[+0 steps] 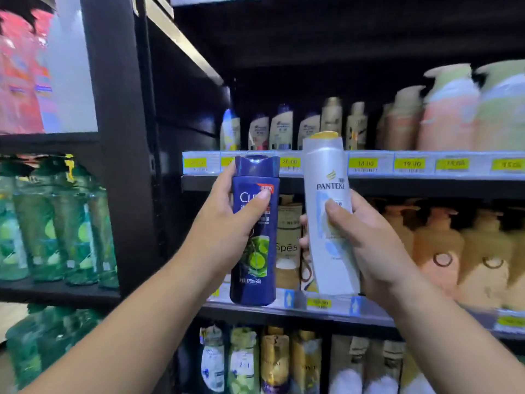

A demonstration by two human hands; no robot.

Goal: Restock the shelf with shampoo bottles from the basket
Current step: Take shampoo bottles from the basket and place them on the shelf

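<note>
Both hands are raised in front of a dark store shelf (pixel 312 183), each wrapped around a shampoo bottle held upright. The left hand (pixel 227 220) grips a dark blue bottle (pixel 254 237) with a blue cap and a picture of green limes low on its label; the thumb lies across the front of the label and the fingers go round the back. The right hand (pixel 366 245) grips a silver-white bottle (pixel 326 194) with a yellow cap, thumb pressed on the front, fingertips showing at its left edge. The two bottles stand side by side with a gap between them, the silver-white one reaching higher, its cap level with the row of small bottles (pixel 284 129) on the upper shelf. Yellow price tags (pixel 363 163) run along that shelf's front edge. Behind the held bottles, the middle shelf carries brown and beige bottles (pixel 437 251), more stand on the shelf below, and green bottles (pixel 56 223) fill the unit to the left. The basket is not in view.
</note>
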